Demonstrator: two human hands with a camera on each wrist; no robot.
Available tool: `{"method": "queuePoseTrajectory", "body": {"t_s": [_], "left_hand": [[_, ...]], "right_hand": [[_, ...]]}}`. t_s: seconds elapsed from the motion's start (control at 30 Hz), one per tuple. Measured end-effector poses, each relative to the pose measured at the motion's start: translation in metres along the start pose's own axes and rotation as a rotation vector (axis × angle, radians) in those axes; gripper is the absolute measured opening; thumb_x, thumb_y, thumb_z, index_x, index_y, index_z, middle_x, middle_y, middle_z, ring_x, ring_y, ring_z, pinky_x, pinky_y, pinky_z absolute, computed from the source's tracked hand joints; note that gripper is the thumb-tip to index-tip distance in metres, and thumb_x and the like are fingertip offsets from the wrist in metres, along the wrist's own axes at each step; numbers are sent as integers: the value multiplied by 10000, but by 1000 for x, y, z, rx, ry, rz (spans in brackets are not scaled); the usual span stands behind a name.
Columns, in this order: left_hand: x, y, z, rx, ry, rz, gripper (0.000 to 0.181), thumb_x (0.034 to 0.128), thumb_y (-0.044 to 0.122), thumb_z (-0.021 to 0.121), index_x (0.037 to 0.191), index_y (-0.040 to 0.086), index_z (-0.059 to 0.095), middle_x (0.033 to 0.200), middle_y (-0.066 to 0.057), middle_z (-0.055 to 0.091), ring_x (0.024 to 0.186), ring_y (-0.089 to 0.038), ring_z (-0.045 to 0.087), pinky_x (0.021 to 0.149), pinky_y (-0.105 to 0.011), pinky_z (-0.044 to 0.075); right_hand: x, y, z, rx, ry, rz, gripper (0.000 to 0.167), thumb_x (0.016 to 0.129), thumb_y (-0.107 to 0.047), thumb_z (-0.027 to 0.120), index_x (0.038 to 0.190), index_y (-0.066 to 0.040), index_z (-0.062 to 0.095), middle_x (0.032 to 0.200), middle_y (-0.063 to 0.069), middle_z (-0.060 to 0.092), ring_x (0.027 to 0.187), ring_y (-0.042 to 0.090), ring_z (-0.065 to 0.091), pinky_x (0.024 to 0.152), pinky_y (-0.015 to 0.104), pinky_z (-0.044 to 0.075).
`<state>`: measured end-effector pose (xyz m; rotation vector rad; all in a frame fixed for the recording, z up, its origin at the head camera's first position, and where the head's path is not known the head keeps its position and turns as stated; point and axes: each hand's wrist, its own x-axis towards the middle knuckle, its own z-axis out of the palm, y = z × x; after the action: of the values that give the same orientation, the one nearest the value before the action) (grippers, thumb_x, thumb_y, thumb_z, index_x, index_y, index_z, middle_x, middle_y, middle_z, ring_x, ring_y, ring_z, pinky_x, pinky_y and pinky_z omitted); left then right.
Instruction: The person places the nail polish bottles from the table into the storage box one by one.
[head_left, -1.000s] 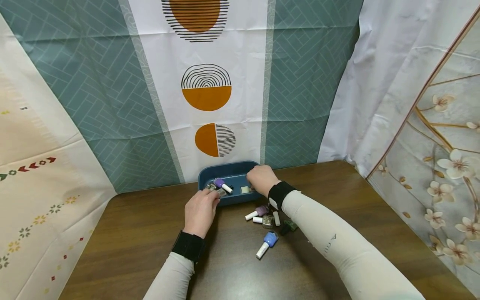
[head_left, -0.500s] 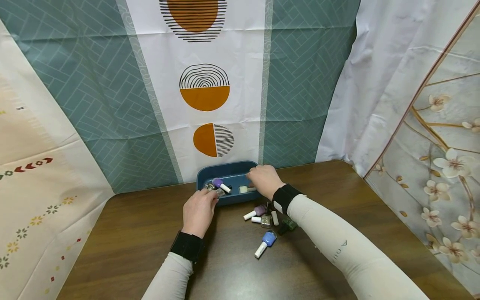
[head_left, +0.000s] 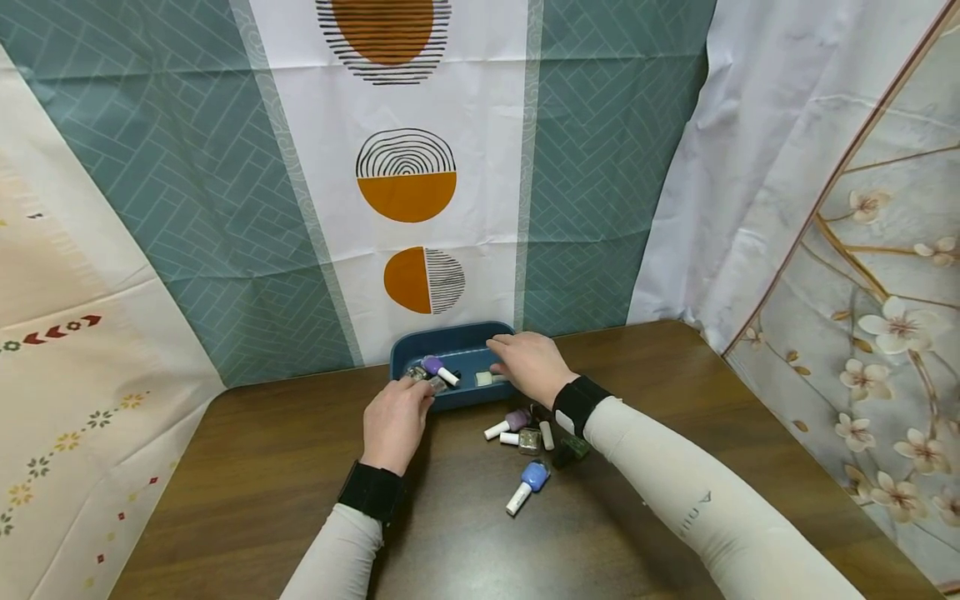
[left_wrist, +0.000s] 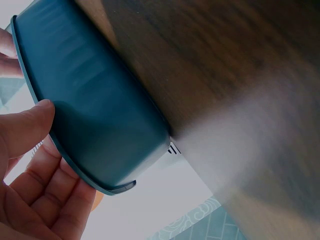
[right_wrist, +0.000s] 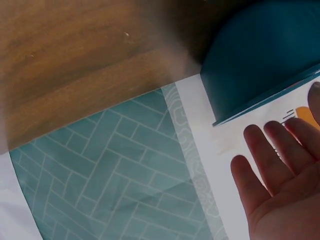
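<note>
A dark blue tray [head_left: 450, 333] stands at the table's back edge. My left hand [head_left: 393, 423] grips its near left rim, the thumb on the outer wall [left_wrist: 95, 95] and the other fingers past the rim. Above the tray's right end is my right hand [head_left: 528, 365], its fingers spread and holding nothing. Inside the tray, a purple bottle with a white cap [head_left: 433, 365] lies at the left on other small bottles, and a pale bottle [head_left: 483, 379] lies near my right fingers.
On the table [head_left: 285, 483] in front of the tray are a mauve bottle [head_left: 517, 419], a glittery bottle [head_left: 529, 441], a dark green bottle [head_left: 576, 447] and a blue bottle [head_left: 535, 475]. Patterned cloths [head_left: 600, 167] hang behind and beside the table.
The fingers of my right hand have spread and come away from the pale bottle, which stays in the tray. My left hand keeps its grip on the rim.
</note>
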<state>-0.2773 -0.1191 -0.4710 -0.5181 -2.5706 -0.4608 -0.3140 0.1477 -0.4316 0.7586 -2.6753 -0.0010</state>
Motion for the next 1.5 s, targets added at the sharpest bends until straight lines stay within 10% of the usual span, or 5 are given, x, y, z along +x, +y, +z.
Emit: {"method": "queuePoseTrajectory", "body": {"t_s": [0.43, 1.5], "left_hand": [[0, -1, 1, -9, 7, 11, 76, 953, 109, 890, 977, 146, 828, 871, -39, 707, 797, -249, 664, 661, -409, 562], [0, 0, -1, -12, -13, -6, 77, 956, 110, 888, 1003, 139, 834, 890, -44, 719, 788, -244, 637, 657, -400, 551]], "right_hand": [[-25, 1, -1, -8, -58, 7, 701, 1107, -503, 623, 1640, -62, 512, 1664, 153, 522, 1538, 340, 492, 1273, 597, 319], [-74, 4, -18, 5, -78, 66, 764, 1081, -547, 660, 1650, -62, 502, 1707, 155, 464, 1560, 383, 454, 1267, 642, 304]]}}
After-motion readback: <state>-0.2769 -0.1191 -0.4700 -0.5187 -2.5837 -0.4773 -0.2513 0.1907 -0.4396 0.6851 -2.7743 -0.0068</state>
